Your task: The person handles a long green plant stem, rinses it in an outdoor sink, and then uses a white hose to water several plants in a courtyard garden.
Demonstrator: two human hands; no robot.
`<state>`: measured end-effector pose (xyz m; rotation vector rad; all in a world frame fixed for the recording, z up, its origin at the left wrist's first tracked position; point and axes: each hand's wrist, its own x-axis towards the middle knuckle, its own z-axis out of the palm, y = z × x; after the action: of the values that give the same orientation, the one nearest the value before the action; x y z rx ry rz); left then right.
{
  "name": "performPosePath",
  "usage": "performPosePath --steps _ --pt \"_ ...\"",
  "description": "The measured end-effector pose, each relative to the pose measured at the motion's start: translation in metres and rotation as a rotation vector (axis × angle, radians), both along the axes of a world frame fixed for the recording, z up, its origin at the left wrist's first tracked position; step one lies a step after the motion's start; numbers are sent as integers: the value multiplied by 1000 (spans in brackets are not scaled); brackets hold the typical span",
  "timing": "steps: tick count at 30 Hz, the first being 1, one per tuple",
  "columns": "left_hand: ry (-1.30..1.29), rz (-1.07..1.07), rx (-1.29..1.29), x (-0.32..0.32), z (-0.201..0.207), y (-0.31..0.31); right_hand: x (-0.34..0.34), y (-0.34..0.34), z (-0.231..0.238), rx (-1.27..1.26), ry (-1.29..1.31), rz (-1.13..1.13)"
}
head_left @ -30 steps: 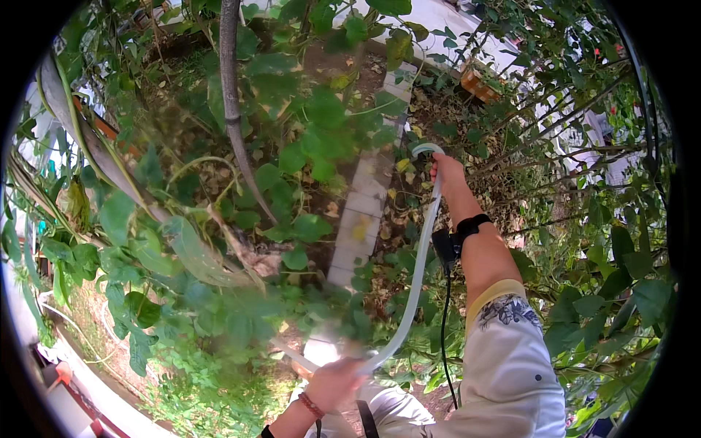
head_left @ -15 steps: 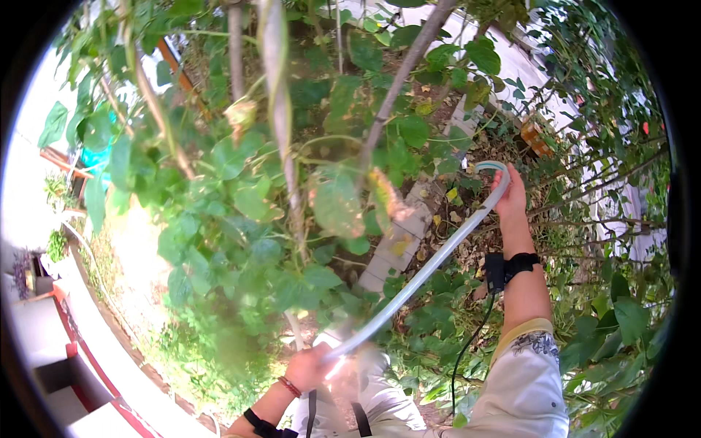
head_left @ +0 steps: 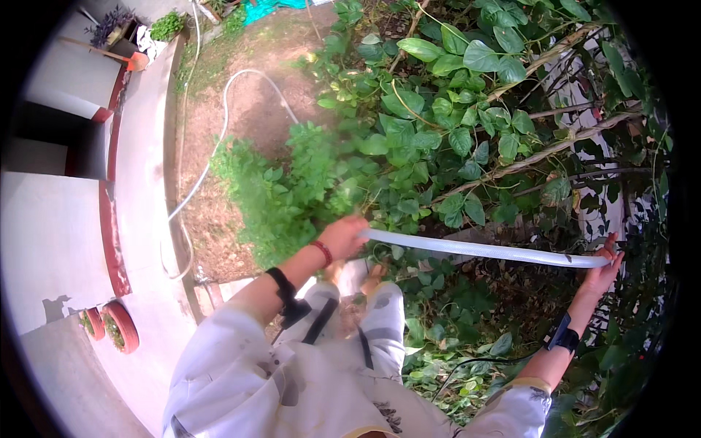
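A pale, translucent hose (head_left: 475, 250) stretches almost level between my two hands, bowing slightly. My left hand (head_left: 343, 235) is closed around its left part, beside low leafy green plants (head_left: 281, 182). Far to the right, my right hand (head_left: 602, 269) grips the other part, with some fingertips pointing up past the hose. Dark foliage lies close behind that hand. Whatever length of hose runs on past either hand is hidden. Climbing vines with broad leaves (head_left: 475, 139) grow just beyond the hose.
A pale hose (head_left: 213, 150) loops over the bare soil at left; whether it joins the held one, I cannot tell. Woody stems (head_left: 540, 155) cross at right. A concrete path (head_left: 142, 182) runs along a white wall with red edging, near round planters (head_left: 120, 328).
My view has swung left, bringing the path and wall into fuller sight. The hose, sloping and curled at its right end before, now spans nearly level. Both hands still hold it.
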<state>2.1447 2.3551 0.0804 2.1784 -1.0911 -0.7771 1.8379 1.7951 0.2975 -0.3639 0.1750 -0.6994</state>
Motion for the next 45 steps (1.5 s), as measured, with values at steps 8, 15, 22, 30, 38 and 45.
performPosePath --steps 8,15,22,30,38,45 --pt "243 450 2 -8 35 115 185 112 71 -554 149 -120" --pt "374 900 439 -123 -16 383 314 290 45 -785 388 -46" --pt "694 1205 564 -288 -50 606 418 403 28 -1020 463 -46" --pt "1151 1679 92 -358 -43 803 567 461 34 -952 582 -76" --pt "456 1230 463 -330 -23 1005 688 560 16 -924 712 -27" --pt "982 1567 268 -141 -1 980 777 603 17 -941 721 -80"
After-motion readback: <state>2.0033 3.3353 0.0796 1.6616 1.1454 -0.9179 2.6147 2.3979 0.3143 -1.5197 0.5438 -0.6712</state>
